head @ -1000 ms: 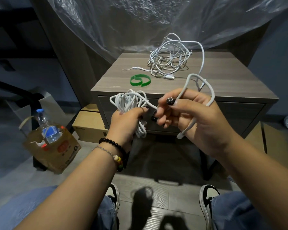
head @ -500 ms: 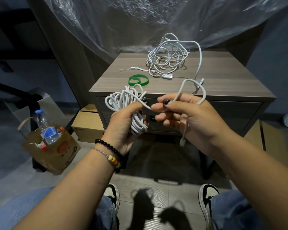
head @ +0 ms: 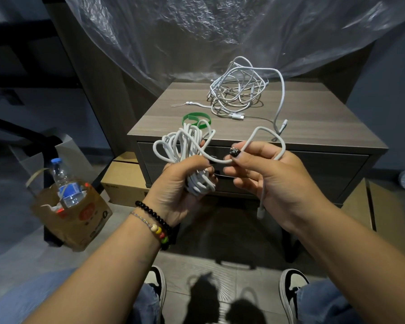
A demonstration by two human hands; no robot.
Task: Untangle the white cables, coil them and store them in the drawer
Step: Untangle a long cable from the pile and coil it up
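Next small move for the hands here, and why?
Probably wrap the loose tail once more around the coil. The left hand grips the coil, the right hand pinches the tail, and its plug end hangs free.

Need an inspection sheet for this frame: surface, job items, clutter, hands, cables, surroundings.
Surface: nightstand top, wood grain; drawer closed.
Job's things: coil in left hand; tangle on the top.
Clutter: green strap near front edge.
Grippers: left hand grips coil; right hand pinches the free end, plug hanging.
Cables: one strand runs from the tangle toward the hands.
Surroundings: plastic sheet behind; paper bag with bottle on floor left; boxes under the nightstand.
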